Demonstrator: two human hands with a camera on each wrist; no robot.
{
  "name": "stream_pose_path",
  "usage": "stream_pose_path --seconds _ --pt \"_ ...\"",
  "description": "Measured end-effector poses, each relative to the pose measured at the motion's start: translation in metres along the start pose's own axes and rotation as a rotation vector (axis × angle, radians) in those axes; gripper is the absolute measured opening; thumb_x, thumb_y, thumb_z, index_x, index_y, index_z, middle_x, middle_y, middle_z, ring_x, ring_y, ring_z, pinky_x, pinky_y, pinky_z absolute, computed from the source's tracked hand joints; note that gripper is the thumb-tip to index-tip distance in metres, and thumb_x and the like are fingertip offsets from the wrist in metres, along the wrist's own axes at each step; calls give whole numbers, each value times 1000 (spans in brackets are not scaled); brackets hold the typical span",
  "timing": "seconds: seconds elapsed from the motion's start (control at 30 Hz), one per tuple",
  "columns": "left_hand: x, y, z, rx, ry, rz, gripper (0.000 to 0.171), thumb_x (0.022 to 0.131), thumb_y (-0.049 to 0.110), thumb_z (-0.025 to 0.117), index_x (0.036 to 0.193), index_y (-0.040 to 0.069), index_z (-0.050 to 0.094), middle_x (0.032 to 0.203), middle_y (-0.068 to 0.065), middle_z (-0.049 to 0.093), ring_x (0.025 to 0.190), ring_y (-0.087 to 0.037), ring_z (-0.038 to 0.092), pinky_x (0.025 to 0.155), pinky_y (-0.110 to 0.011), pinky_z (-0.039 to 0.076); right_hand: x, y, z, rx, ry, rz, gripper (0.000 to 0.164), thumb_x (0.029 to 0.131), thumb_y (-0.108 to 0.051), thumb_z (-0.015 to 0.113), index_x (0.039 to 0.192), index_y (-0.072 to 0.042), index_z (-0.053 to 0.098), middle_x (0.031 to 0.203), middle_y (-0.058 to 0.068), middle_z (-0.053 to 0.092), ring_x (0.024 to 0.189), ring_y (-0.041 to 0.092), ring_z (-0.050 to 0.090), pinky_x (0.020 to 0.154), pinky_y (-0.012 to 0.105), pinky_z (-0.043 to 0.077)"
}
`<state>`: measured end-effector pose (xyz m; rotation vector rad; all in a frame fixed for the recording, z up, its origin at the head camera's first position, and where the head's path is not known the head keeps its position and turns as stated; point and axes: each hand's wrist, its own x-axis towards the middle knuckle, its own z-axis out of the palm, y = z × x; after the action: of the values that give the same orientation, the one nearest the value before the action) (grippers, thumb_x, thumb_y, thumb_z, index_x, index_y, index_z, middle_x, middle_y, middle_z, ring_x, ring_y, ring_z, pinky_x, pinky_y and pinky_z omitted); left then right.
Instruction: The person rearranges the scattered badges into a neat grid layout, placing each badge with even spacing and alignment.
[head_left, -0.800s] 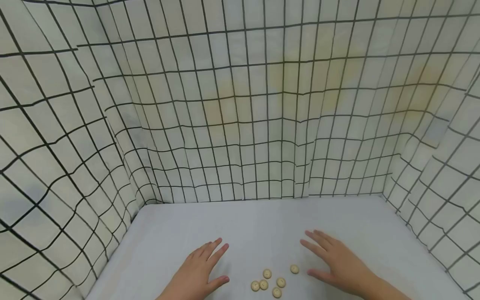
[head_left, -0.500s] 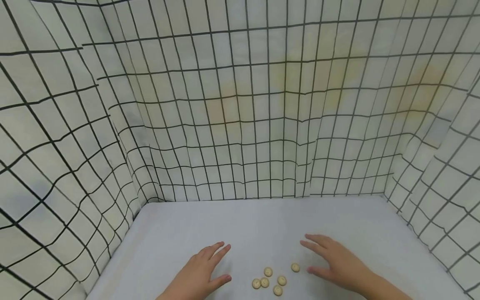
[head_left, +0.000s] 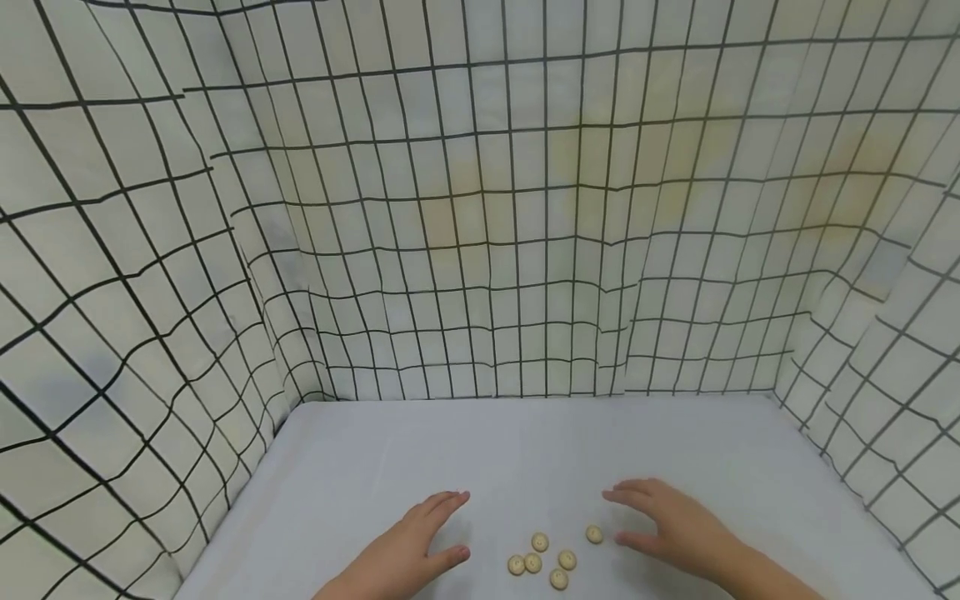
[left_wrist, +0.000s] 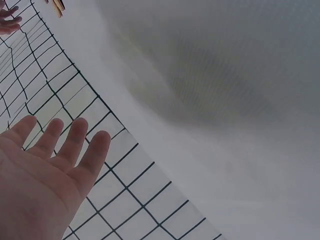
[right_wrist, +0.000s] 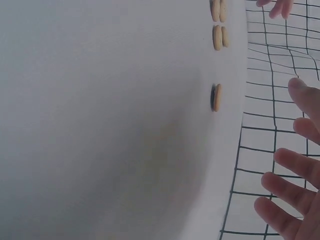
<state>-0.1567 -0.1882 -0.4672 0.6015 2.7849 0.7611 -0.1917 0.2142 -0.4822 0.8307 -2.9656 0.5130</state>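
Observation:
Several round, pale wooden-looking buttons [head_left: 540, 542] lie on the white table between the two hands. Most sit in a loose cluster, while a single button [head_left: 594, 534] lies apart, close to the right hand's thumb. The left hand [head_left: 408, 546] hovers left of the cluster, fingers extended and thumb apart, holding nothing. On the other side, the right hand [head_left: 678, 529] is held over the table with fingers spread and nothing in its grasp. In the right wrist view the buttons appear edge-on, with the lone button [right_wrist: 216, 97] nearest that hand.
The white tabletop [head_left: 480, 450] stretches back to a white cloth with a black grid [head_left: 465, 275]. Matching grid cloth hangs along the left side [head_left: 97, 333] and the right side [head_left: 900, 367].
Both hands have tilted and lowered slightly, their fingers looking more bunched from the head view. The scene has shifted a little to the right. The buttons keep their arrangement.

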Motion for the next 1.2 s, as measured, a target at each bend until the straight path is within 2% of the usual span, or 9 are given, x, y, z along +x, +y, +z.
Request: stream_pose_path --seconds 0.13,0.37,0.57,0.8,1.0,1.2 --pt "1 -3 4 -38 -22 -21 70 91 59 60 151 26 42 150 -8 43 136 -34 43 99 -59 41 0 0 2 35 -30 14 48 86 -51 70 128 -28 65 131 -2 61 122 25 57 97 49 46" --pt "6 -4 6 -83 -60 -30 67 91 52 65 149 25 44 144 1 48 120 -22 56 90 -49 49 1 2 9 60 -56 31 43 86 -51 71 123 -29 68 126 -3 63 120 26 57 97 50 46" --pt "10 -2 9 -124 -82 -51 61 91 46 68 145 23 50 137 3 54 116 -20 57 89 -47 49 4 6 10 62 -72 25 42 85 -51 71 121 -29 69 124 -2 64 119 27 57 97 51 45" --pt "15 -1 13 -119 -91 -62 59 90 44 69 143 24 52 133 5 56 113 -18 58 89 -46 49 6 7 10 75 -89 31 38 85 -51 71 118 -31 70 120 -7 65 116 23 59 95 49 47" --pt "19 -2 14 -97 -93 -22 55 91 44 69 140 27 55 131 8 57 110 -14 58 89 -42 49 7 8 10 79 -91 1 39 84 -53 71 117 -32 71 116 -12 65 113 20 60 94 47 48" --pt "24 1 15 -78 -96 43 51 91 40 70 137 23 59 124 7 61 105 -12 59 87 -36 49 12 11 14 67 -84 -51 37 84 -52 72 115 -30 72 109 -18 63 107 15 61 91 44 49"
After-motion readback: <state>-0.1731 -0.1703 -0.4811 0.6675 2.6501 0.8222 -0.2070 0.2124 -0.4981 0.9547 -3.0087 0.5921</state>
